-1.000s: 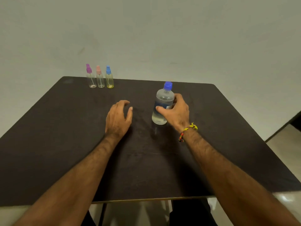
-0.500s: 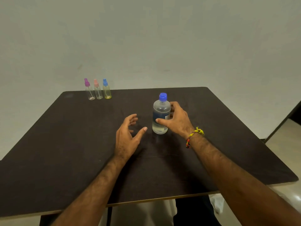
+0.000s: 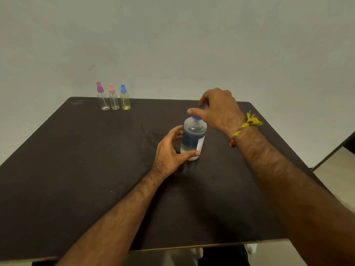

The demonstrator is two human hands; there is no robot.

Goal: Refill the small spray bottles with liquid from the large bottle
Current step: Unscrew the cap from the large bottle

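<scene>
Three small spray bottles stood upright in a tight row at the far left of the dark table [image 3: 76, 169], long axes vertical, nozzles up: the purple-capped spray bottle [image 3: 102, 96] leftmost, the pink-capped spray bottle [image 3: 113, 96] in the middle, the blue-capped spray bottle [image 3: 124, 97] on the right, its body tinted yellow. They stood just beside one another, and whether they touched could not be told. They were well apart from the hands.

Near the middle of the table stood one large bottle [image 3: 193, 139], clear, with a dark label, its long axis close to vertical with the top leaning slightly right in this wide view, and its blue cap [image 3: 195, 118] pointing up. Liquid showed in its lower part.

The left hand [image 3: 171, 150] curved round the left side of the large bottle's lower body, thumb laid across the front near the base and fingers going behind; its grip held the bottle. Half a second before, this hand had been off the bottle, open above the table to its left.

The right hand [image 3: 219, 110] hovered over the cap, thumb stretched left and fingers loosely bent, the grip wide; part of the cap was hidden behind it, and contact could not be told. Earlier it had clasped the bottle's right side. A yellow thread band [image 3: 247, 123] circled the right wrist.
</scene>
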